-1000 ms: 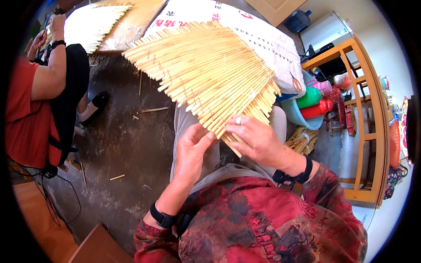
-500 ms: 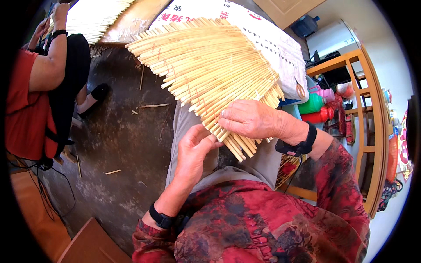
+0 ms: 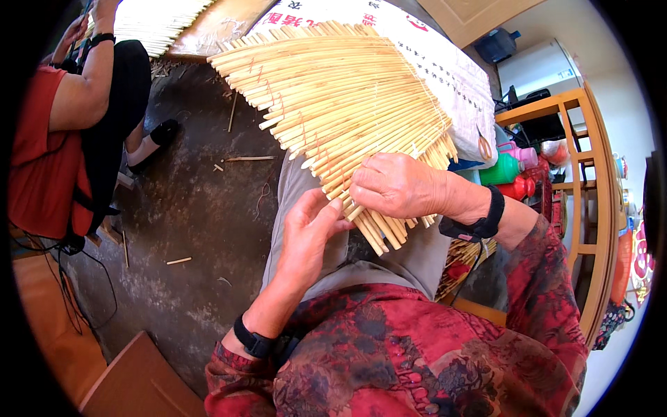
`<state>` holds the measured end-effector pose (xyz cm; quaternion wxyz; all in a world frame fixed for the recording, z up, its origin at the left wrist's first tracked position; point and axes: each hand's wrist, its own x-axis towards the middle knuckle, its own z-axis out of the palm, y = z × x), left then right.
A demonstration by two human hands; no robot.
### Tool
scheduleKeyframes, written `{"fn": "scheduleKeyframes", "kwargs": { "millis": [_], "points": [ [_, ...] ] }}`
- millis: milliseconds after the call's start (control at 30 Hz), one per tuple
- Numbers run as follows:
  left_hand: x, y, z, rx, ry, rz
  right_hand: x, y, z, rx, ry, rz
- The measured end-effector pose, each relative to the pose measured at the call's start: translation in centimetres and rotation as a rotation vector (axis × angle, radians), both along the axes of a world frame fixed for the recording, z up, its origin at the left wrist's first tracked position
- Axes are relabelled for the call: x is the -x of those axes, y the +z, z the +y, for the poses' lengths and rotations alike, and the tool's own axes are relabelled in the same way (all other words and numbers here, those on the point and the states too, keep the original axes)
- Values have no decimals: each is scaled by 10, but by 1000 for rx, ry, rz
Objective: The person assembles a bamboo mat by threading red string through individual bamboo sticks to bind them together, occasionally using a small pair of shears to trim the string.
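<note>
A fan-shaped mat of pale yellow sticks, laced with reddish and white threads, stretches from above my lap onto a white printed sack. My left hand pinches its lower corner, thumb on top and fingers partly hidden underneath. My right hand has its fingers curled on the lower right part of the mat, just above my left thumb; whether a thread is between those fingertips I cannot tell. Short stick ends poke out below both hands. Scissors with orange handles lie on the sack, right of the mat.
A co-worker in red sits at left beside another stick mat on a board. Loose sticks and cables lie on the dark floor. At right are colourful vacuum flasks, a wooden frame and stick bundles.
My right hand has moved upward and curled its fingers over the sticks; more stick ends show below it. My left hand stays at the corner. The surroundings have shifted slightly in the picture.
</note>
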<state>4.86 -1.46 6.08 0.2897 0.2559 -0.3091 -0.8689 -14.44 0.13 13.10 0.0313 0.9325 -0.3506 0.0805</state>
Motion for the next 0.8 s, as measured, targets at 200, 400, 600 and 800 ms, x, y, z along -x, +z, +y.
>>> {"fn": "scheduleKeyframes", "kwargs": {
  "millis": [200,400,600,800],
  "points": [
    [5,-1,-1,15,-8,-9,8,-6,0,-86,-205,-131],
    [7,3,1,-7,-4,28,14,-3,10,-16,-123,-126],
    [6,-1,1,16,-21,17,7,-5,8,65,-6,14],
    [5,-1,1,34,-31,20,-3,-2,7,61,-55,48]
  ]
}}
